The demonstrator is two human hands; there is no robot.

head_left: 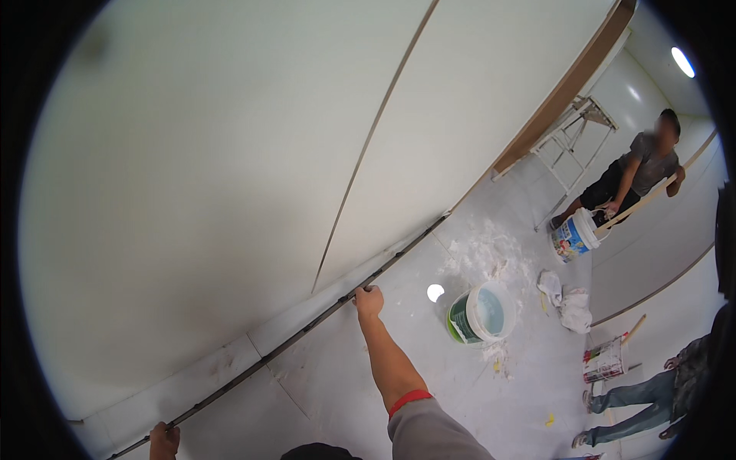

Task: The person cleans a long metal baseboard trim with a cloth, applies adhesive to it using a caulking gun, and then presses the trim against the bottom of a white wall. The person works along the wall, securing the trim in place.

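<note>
A long, thin dark strip (307, 329) runs slantwise along the foot of a large white wall panel (215, 192). My right hand (369, 302) grips it near its middle, fingers closed around the edge. Toward the lower left, my left hand (163, 442) is closed on the same strip close to its near end. The far end reaches the floor line at the panel's base. Small dark lumps show along the strip; its exact kind is unclear. A narrow dark seam (368, 146) divides the panel above my right hand.
Right of my arm stands an open bucket (460, 318) of pale liquid, near spilled white powder (491, 241). Beyond are plastic bags (573, 309), a stepladder (571, 142) and a person (652, 165) holding a pole at a white bucket (571, 239). Another person (652, 399) stands by a stained bucket (604, 360).
</note>
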